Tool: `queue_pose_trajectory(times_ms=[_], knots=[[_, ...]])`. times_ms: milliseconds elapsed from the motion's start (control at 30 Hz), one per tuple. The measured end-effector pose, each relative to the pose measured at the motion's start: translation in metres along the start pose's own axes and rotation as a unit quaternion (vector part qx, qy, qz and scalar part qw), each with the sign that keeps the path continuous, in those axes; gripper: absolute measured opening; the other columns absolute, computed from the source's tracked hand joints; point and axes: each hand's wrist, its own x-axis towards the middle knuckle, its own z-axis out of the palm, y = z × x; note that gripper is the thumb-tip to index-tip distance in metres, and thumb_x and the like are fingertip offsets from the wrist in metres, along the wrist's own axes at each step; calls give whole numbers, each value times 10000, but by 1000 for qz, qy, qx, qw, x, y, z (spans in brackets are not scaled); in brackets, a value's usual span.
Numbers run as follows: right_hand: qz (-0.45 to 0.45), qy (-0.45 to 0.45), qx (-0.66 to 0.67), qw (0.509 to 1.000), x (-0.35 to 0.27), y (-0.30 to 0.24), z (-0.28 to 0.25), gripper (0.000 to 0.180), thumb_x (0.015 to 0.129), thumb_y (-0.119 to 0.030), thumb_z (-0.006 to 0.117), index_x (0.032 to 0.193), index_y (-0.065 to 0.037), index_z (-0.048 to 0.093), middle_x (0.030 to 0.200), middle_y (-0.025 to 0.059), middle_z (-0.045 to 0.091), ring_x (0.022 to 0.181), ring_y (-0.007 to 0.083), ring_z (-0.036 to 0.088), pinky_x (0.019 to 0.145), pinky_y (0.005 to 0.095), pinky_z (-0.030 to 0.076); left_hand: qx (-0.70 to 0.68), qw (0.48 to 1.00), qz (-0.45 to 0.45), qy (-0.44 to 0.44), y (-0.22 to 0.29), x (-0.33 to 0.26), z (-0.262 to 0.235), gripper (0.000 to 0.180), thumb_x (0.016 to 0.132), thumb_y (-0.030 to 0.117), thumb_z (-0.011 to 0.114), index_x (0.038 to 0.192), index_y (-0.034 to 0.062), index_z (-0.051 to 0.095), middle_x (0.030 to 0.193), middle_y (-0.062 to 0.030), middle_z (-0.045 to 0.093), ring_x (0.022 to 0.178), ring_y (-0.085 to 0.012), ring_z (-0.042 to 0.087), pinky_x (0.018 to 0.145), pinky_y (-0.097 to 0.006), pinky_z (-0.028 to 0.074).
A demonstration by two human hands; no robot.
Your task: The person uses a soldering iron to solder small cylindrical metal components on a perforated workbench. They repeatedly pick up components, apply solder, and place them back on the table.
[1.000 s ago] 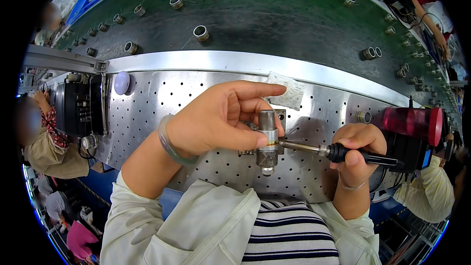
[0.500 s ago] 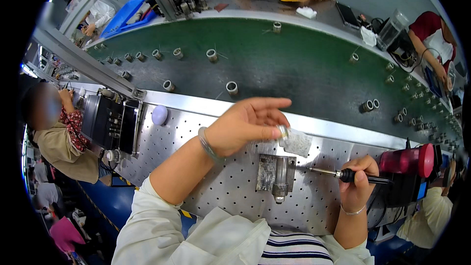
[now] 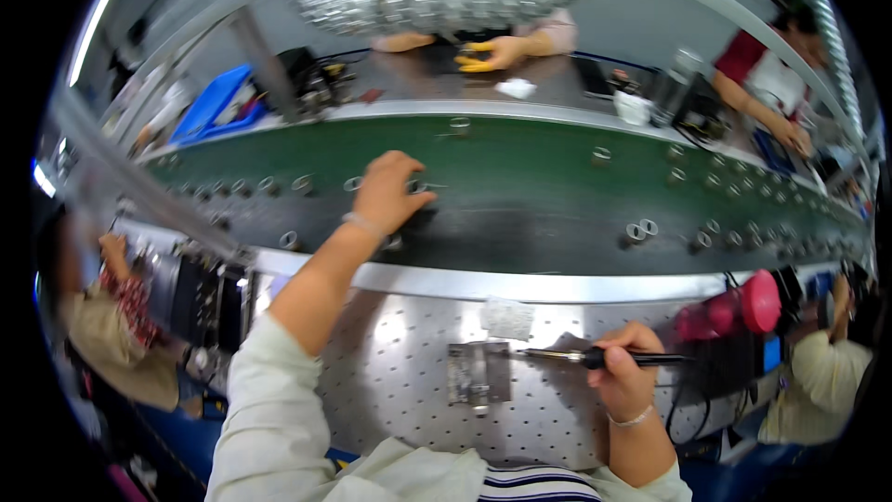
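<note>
My left hand (image 3: pixel 386 193) reaches out over the green conveyor belt. Its thumb and forefinger curve round a small metal ring with thin wires (image 3: pixel 416 188); blur hides the exact contact. My right hand (image 3: pixel 627 374) grips the black handle of a soldering iron (image 3: pixel 641 359). The iron's metal tip points left, close beside a metal fixture (image 3: pixel 462 376) on the perforated bench. A bright cylindrical piece runs along the fixture's middle. Behind the fixture lies a pale, crumpled cleaning pad (image 3: pixel 507 318), touched by neither hand.
Several metal rings stand on the conveyor belt (image 3: pixel 530 214). A raised metal edge (image 3: pixel 557 286) divides the belt from my bench (image 3: pixel 390 390). Pink containers (image 3: pixel 734 310) stand right, above a black unit. Across the belt, a co-worker's yellow-covered fingers (image 3: pixel 478 63) hold a part.
My left hand has moved forward from above the pad to the belt, with the metal ring at its fingertips. My right hand keeps the soldering iron beside the fixture. The view has tilted upward.
</note>
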Motion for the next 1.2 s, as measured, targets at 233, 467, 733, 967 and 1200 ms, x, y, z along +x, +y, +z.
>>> queue_pose_trajectory(times_ms=[233, 467, 733, 967, 1200], knots=[[85, -1, -83, 993, 1, -14, 5, 81, 816, -20, 658, 798, 4, 583, 684, 70, 639, 581, 84, 601, 525, 203, 474, -119, 980, 139, -84, 108, 45, 11, 358, 716, 175, 738, 1028, 46, 621, 984, -99, 577, 859, -248, 580, 715, -316, 487], [-1, -13, -187, 982, -1, -13, -3, 105, 783, -76, 692, 779, -3, 617, 663, 40, 642, 561, 54, 566, 511, 201, 424, -157, 944, 131, -259, 226, 77, 109, 608, 700, 268, 764, 1187, 36, 484, 1089, -169, 548, 992, -329, 563, 839, -381, 465], [-13, -30, -176, 984, -1, -20, 2, 112, 778, -96, 706, 771, -17, 627, 646, 23, 636, 545, 49, 544, 502, 200, 408, -165, 947, 127, -244, 216, 70, 141, 318, 712, 244, 744, 912, 54, 585, 942, -148, 576, 884, -318, 573, 766, -394, 463], [-9, -22, -159, 987, -7, -25, 1, 87, 777, -45, 687, 790, 3, 615, 673, 62, 633, 558, 78, 572, 509, 209, 434, -295, 893, 30, -338, 140, 13, 38, 270, 709, 137, 759, 935, 53, 638, 815, -60, 581, 760, -159, 596, 633, -309, 458], [17, -5, -64, 998, -7, -23, 10, 67, 809, -2, 641, 817, 36, 586, 692, 102, 635, 574, 111, 608, 539, 220, 492, -593, 640, -281, -399, 107, -62, -64, 314, 781, 26, 706, 1077, -35, 622, 891, -75, 668, 727, -114, 627, 693, -238, 512]])
